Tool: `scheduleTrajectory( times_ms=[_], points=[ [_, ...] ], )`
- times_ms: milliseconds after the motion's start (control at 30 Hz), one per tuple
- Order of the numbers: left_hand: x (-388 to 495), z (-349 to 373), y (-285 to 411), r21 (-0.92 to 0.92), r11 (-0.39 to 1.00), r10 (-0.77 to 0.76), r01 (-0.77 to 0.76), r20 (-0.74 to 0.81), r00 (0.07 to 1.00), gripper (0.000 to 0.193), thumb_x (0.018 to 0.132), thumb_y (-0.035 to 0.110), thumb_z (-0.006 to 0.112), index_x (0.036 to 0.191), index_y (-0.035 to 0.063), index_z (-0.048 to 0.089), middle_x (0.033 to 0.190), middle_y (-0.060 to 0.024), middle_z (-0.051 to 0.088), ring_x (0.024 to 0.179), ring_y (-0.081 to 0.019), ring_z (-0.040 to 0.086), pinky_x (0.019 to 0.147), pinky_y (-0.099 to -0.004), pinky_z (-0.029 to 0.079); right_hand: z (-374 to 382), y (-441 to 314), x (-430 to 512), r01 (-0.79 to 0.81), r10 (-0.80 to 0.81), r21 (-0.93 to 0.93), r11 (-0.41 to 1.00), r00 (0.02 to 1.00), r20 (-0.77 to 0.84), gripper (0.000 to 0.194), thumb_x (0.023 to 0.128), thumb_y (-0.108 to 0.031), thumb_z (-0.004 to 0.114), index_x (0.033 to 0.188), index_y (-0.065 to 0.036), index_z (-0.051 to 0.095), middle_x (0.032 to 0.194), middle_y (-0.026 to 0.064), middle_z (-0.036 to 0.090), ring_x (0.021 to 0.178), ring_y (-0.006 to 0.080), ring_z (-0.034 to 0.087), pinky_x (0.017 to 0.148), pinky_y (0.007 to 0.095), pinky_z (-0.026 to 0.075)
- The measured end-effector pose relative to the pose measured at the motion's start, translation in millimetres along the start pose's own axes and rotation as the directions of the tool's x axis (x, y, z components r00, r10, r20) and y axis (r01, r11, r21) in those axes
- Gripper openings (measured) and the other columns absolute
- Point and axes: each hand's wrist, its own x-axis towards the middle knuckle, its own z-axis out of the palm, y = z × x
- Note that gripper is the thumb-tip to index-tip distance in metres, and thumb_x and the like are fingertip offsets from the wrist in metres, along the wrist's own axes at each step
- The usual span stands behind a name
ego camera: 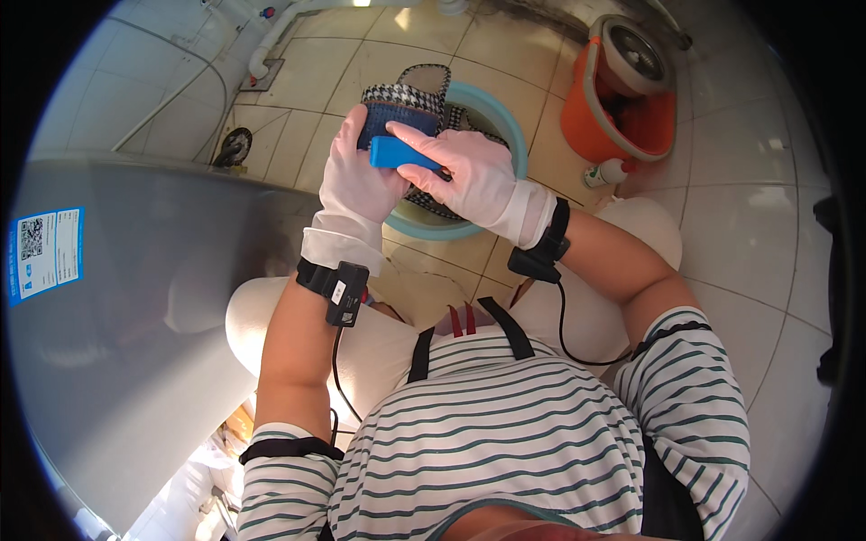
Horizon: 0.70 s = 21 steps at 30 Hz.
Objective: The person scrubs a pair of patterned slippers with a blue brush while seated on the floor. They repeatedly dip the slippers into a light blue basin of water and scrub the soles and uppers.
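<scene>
My left hand (362, 172), in a pale pink-white rubber glove, grips a slipper (406, 101) with a black-and-white houndstooth edge and a blue woven band. In my gloved right hand (479, 172) is a blue plastic brush (400, 153), pressed against or just over the near part of the slipper. The brush's underside is hidden, so I cannot tell whether it touches. Below both hands a light-blue basin (519, 138) of water stands on the floor. Another houndstooth slipper (460, 120) lies in it, partly covered by my right hand.
An orange mop bucket (582, 115) with a spin wringer (632, 51) stands at the right, a white bottle (604, 174) with a red cap beside it. A large grey appliance (135, 324) bearing a label takes up the left. A white drainpipe (260, 57) enters a floor drain (262, 76).
</scene>
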Motion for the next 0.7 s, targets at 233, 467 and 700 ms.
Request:
scheduleTrajectory(
  times_ms=[233,467,700],
  points=[
    [1.5,6.5,6.5,-0.013,0.999,0.048,-0.047,0.011,0.999,0.041,0.094,0.031,0.078,0.132,0.0158,0.074,0.144,-0.0171,0.064,0.124,-0.041,0.064,0.101,-0.0492,0.057,0.3,14.3,20.0,-0.257,0.348,0.33,0.909,0.901,-0.259,0.05,0.105,-0.052,0.073,0.15,-0.031,0.071,0.092,0.0084,0.078,0.079,0.0314,0.073,0.078,0.0403,0.06],
    [9.8,-0.7,17.7,-0.062,0.998,-0.018,0.018,0.0,1.0,0.044,0.095,0.032,0.078,0.134,0.0123,0.071,0.138,-0.0195,0.065,0.117,-0.0407,0.066,0.097,-0.0499,0.058,-0.3,7.9,20.6,-0.342,0.364,0.198,0.919,0.927,-0.087,0.052,0.105,-0.039,0.081,0.152,-0.022,0.07,0.105,0.01,0.08,0.085,0.015,0.072,0.086,0.031,0.059],
    [11.4,5.7,26.7,-0.743,0.15,-0.406,0.652,0.556,0.726,0.052,0.11,0.017,0.065,0.161,0.0111,0.059,0.144,-0.0054,0.069,0.129,-0.016,0.067,0.113,-0.033,0.051,-31.1,26.9,43.1,-0.483,0.53,0.806,0.341,0.807,0.26,0.034,0.102,-0.037,0.085,0.115,-0.006,0.08,0.09,-0.0065,0.073,0.078,0.0079,0.063,0.076,0.0262,0.051]
  ],
)
